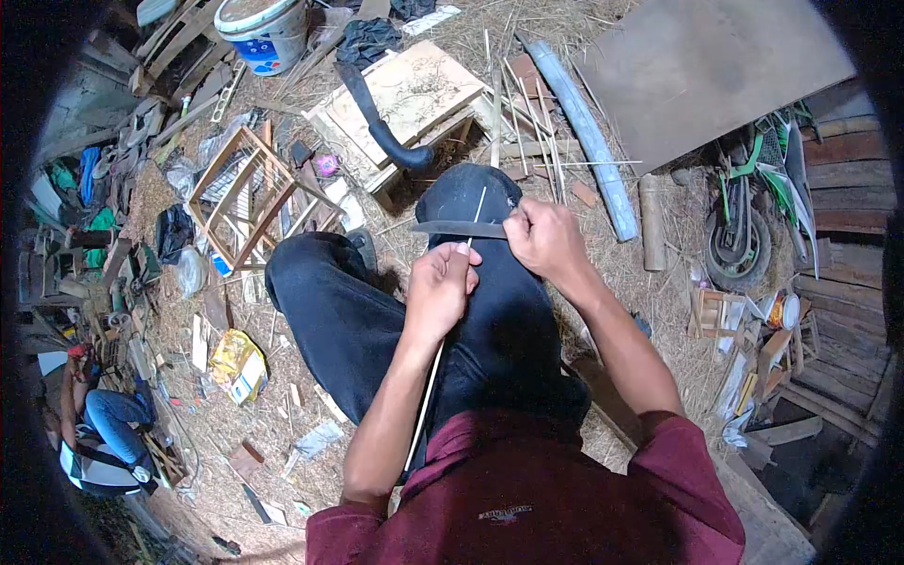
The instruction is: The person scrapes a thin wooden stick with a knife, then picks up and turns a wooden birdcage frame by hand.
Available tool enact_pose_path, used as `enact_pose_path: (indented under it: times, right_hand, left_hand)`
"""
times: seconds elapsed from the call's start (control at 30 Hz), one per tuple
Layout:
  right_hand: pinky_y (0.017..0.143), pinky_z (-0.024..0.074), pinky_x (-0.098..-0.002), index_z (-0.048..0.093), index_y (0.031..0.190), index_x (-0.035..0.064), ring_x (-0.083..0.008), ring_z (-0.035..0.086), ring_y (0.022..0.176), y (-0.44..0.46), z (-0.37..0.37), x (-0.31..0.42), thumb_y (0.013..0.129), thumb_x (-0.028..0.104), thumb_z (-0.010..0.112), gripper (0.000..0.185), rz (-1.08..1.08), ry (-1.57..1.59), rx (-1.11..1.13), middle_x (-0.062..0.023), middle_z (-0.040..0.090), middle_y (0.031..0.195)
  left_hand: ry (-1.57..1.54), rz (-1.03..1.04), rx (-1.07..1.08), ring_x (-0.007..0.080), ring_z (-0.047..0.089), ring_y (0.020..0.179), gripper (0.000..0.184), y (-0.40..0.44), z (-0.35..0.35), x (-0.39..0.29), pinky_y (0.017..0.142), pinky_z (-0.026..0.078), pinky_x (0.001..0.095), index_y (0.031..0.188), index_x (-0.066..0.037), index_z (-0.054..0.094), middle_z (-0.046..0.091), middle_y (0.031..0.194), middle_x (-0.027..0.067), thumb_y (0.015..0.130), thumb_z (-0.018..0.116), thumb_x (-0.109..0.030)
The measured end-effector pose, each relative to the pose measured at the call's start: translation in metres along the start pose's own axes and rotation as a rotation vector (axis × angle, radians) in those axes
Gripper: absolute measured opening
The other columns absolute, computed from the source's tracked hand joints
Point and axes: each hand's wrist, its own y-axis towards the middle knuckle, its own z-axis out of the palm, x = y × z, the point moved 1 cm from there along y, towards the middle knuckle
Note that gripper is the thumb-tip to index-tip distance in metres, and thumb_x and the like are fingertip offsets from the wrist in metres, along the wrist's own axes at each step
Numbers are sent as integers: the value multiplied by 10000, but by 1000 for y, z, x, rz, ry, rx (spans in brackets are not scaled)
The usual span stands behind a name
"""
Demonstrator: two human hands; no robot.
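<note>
Above my dark trousers, my left hand pinches a thin pale stick, which runs from beside my hip up over my knee. My right hand is wrapped round the handle end of a knife; its handle is hidden in the fist. The blade points left and lies across the stick, just beyond my left fingertips. Ahead of my knee, a large curved blade with a black handle rests on a low wooden bench.
A wooden frame and a white bucket are at the left. Long sticks, a blue-grey beam and a flat board lie ahead right, near a green motorbike. Another person in jeans sits far left.
</note>
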Motion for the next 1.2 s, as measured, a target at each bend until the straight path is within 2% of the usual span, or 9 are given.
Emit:
enact_pose_path:
  times: [0.2,0.43,0.67,0.77,0.87,0.9,1.0,1.03,1.2]
  right_hand:
    - [639,532,-526,644,720,-28,-463,639,658,13,-2,5,855,293,494,379,8,-162,207,-304,608,673]
    - [669,531,-536,649,731,-52,-483,636,684,17,0,-7,872,303,469,422,-9,-184,256,-329,601,690]
    - [673,504,-524,617,728,-73,-473,631,721,15,6,-31,926,369,440,516,-57,-47,157,-314,612,710]
    - [632,493,-438,627,778,-49,-355,641,649,22,-7,-27,974,440,424,565,382,310,293,-214,643,679]
    - [641,471,-350,645,870,0,-215,604,663,18,-23,-41,995,503,412,569,477,634,317,-103,647,731]
    - [535,366,-324,593,877,9,-148,428,544,15,-29,-33,979,378,542,386,243,528,244,-6,452,624]
    - [525,350,-317,602,885,25,-149,420,553,4,-46,-11,922,280,638,260,-123,259,112,-7,450,624]
    - [527,385,-366,596,879,16,-232,495,564,2,-44,-10,865,195,671,195,-351,157,-3,-74,497,637]
    - [671,482,-468,576,805,-13,-415,608,744,-2,-38,-12,768,139,667,182,-201,-48,257,-213,610,772]
  left_hand:
    - [347,186,-149,44,410,521,293,5,10,1,475,307,245,800,-9,611,481,575,-25,1001,503,-191]
    - [454,333,-269,65,417,485,228,-19,16,4,461,326,290,820,18,617,476,520,35,961,525,-137]
    - [415,202,-253,36,372,475,187,-47,6,21,442,291,268,820,-5,618,442,515,-4,953,548,-116]
    - [359,209,-201,36,381,496,214,-27,5,11,461,299,262,828,-8,620,436,532,-19,967,520,-136]
    - [316,188,-180,48,407,509,242,-11,1,4,479,318,269,827,1,617,453,542,-19,972,505,-157]
    - [302,173,-173,52,411,508,242,-7,0,2,481,321,271,827,1,617,458,542,-19,971,506,-159]
    - [277,159,-176,65,430,508,249,2,-4,6,489,333,273,816,3,617,484,545,-8,968,511,-164]
    - [275,147,-175,68,434,509,250,1,-5,3,491,336,275,813,4,618,488,545,-3,967,511,-162]
    - [314,161,-190,77,451,513,261,2,-4,5,496,347,293,795,12,624,515,549,30,960,518,-160]
